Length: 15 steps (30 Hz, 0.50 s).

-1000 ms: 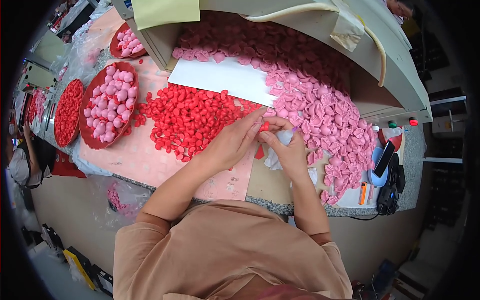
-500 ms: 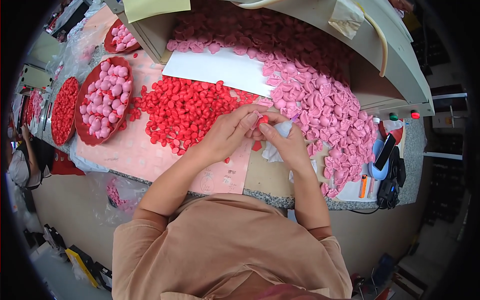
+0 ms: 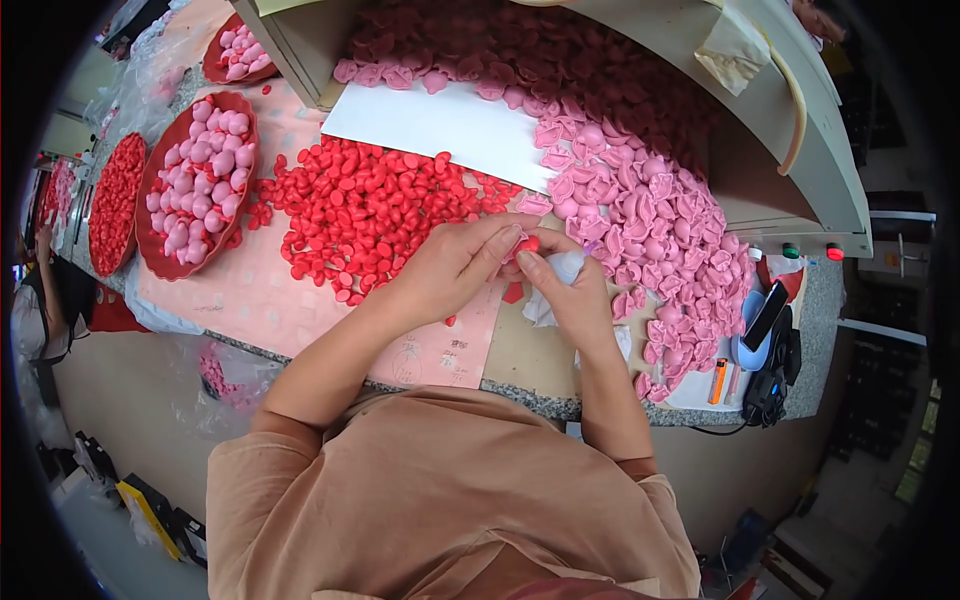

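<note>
Between the fingertips, part of a small red piece (image 3: 529, 244) shows, while the pink piece (image 3: 515, 241) next to it is mostly hidden by the fingers, and whether the two touch is hard to make out. The right palm and fingers cover much of a pale bottle (image 3: 566, 266); its purple tip (image 3: 591, 248) sticks out towards the pink heap (image 3: 655, 210). The back of that heap sinks into shadow under a grey hood (image 3: 830, 150), itself cut off by the upper edge. At the far left, a second person (image 3: 40, 325) is only partly in view.

Both hands meet over the front of the counter (image 3: 825, 340), just right of the red heap (image 3: 350, 215). The left hand (image 3: 447, 262) comes in slantwise, fingers bent, pinching the pink piece. The right hand (image 3: 578, 305) rises almost straight from its forearm, thumb and forefinger closed on the red piece, the bottle tucked in the same grasp.

One red piece and one pink piece are in hand, with one bottle. Three red dishes (image 3: 160, 262) stand on the left: two carry pink and red pieces, one only red. The heaped pieces overlap too much to count
</note>
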Tool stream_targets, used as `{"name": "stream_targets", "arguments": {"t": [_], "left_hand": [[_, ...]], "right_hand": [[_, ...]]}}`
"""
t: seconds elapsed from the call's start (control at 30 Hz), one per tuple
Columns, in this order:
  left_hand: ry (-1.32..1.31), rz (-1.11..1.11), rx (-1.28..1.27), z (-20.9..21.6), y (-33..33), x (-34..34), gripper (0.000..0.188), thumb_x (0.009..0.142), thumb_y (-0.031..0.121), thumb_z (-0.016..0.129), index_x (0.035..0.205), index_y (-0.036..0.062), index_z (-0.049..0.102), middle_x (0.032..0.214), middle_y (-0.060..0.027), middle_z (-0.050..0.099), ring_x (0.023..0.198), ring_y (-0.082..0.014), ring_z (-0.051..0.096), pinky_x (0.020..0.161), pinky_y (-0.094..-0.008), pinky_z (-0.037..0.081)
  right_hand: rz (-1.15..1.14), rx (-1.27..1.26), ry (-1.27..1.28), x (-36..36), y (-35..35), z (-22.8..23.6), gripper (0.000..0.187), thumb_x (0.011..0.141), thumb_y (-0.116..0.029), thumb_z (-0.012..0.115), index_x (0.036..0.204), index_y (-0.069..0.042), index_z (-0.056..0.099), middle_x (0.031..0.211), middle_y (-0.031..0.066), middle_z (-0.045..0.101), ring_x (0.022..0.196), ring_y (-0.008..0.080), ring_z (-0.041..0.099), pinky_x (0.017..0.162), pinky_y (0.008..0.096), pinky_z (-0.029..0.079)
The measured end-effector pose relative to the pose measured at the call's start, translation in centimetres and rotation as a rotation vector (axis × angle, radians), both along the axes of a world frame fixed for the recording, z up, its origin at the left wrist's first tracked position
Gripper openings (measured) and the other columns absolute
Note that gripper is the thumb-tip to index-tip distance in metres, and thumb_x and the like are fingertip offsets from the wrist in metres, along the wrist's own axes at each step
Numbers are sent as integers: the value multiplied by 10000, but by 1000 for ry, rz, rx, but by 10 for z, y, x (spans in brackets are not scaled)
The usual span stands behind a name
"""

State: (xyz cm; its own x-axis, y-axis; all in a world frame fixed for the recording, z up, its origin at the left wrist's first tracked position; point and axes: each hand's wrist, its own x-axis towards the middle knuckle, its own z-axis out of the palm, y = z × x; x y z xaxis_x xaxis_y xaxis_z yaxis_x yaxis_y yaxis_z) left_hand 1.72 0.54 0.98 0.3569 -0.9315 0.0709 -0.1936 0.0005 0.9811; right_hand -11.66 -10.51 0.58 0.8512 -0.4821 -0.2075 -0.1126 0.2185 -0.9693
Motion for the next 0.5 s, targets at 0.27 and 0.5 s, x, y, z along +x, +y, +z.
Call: {"name": "stream_targets", "arguments": {"t": [0.27, 0.5], "left_hand": [[300, 10, 11, 10, -3, -1, 273, 950, 166, 436, 1112, 8, 588, 645, -42, 603, 531, -53, 537, 500, -216, 447], [200, -10, -53, 8, -2, -1, 281, 948, 176, 450, 1119, 3, 589, 632, -41, 588, 548, -52, 531, 506, -216, 438]], "right_hand": [[62, 455, -27, 2, -7, -1, 311, 912, -159, 523, 1150, 39, 499, 843, 90, 621, 752, 170, 625, 676, 286, 518], [63, 230, 40, 0, -6, -3, 317, 905, -166, 540, 1139, 43, 499, 840, 93, 619, 743, 161, 617, 684, 294, 517]]}}
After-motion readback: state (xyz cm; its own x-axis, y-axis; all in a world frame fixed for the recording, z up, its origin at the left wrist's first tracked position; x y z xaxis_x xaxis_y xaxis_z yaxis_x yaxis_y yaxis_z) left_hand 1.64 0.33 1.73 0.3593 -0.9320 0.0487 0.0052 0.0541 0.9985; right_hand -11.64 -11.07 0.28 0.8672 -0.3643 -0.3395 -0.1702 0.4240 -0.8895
